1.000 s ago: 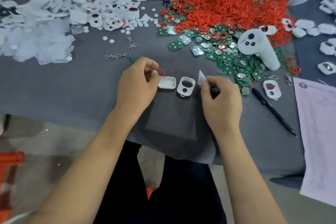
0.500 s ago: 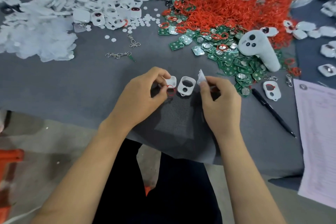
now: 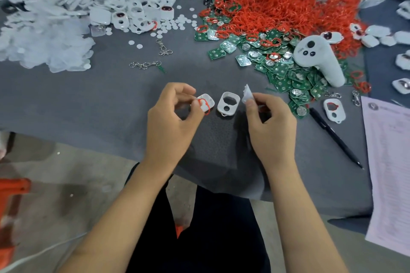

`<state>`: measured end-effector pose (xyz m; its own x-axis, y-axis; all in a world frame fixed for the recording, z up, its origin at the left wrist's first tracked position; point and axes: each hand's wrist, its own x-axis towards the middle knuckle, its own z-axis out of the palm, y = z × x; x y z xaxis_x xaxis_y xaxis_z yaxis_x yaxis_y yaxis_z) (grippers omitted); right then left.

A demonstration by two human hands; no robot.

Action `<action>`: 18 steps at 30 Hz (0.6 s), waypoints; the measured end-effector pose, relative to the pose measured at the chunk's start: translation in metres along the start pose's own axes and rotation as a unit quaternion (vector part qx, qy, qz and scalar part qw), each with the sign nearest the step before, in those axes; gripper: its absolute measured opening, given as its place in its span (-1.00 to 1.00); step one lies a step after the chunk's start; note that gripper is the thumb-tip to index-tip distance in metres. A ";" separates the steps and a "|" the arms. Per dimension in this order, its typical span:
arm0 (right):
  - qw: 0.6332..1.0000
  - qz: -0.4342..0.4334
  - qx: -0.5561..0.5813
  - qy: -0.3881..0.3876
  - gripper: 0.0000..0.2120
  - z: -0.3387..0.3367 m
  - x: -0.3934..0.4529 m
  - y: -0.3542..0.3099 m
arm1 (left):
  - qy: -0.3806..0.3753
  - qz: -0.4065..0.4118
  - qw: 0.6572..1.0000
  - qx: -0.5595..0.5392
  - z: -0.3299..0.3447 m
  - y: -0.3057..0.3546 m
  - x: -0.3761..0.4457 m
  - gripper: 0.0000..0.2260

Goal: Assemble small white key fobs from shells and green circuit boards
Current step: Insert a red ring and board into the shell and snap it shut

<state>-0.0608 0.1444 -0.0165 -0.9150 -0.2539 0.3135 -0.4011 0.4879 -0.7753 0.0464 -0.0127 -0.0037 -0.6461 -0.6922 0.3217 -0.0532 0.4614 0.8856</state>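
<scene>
Presently my left hand (image 3: 170, 122) pinches a thin red rubber ring (image 3: 204, 106) over the solid white plastic shell half (image 3: 206, 101) to seat it, the windowed white shell (image 3: 229, 103) lies between on grey felt (image 3: 88, 99), and my right hand (image 3: 269, 124) grips a small translucent white film piece (image 3: 246, 95), ready.

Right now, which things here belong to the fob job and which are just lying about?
Job: left hand pinching red ring at shell half; front shell; clear piece in right hand; boards.
Lying about: controller; pen; paper; key chains.
</scene>
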 end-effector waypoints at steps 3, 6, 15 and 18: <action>1.000 0.005 0.004 -0.001 -0.88 0.000 0.000 0.000 | -0.046 0.020 0.997 0.051 -0.018 -0.010 0.007 -0.81; 1.000 0.006 0.002 -0.001 -0.87 0.000 0.000 0.000 | -0.090 0.030 0.993 0.072 -0.027 -0.017 0.008 -0.80; 1.000 -0.007 -0.005 -0.005 -0.87 0.000 0.000 0.001 | -0.127 0.053 0.988 0.065 -0.019 -0.017 0.002 -0.78; 1.000 -0.012 -0.008 -0.001 -0.87 0.001 0.000 0.002 | -0.133 0.055 0.988 0.050 -0.012 -0.015 -0.002 -0.79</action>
<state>-0.0620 0.1446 -0.0181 -0.9052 -0.2675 0.3301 -0.4230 0.4949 -0.7590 0.0573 -0.0249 -0.0135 -0.8289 -0.4708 0.3021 -0.0391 0.5876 0.8082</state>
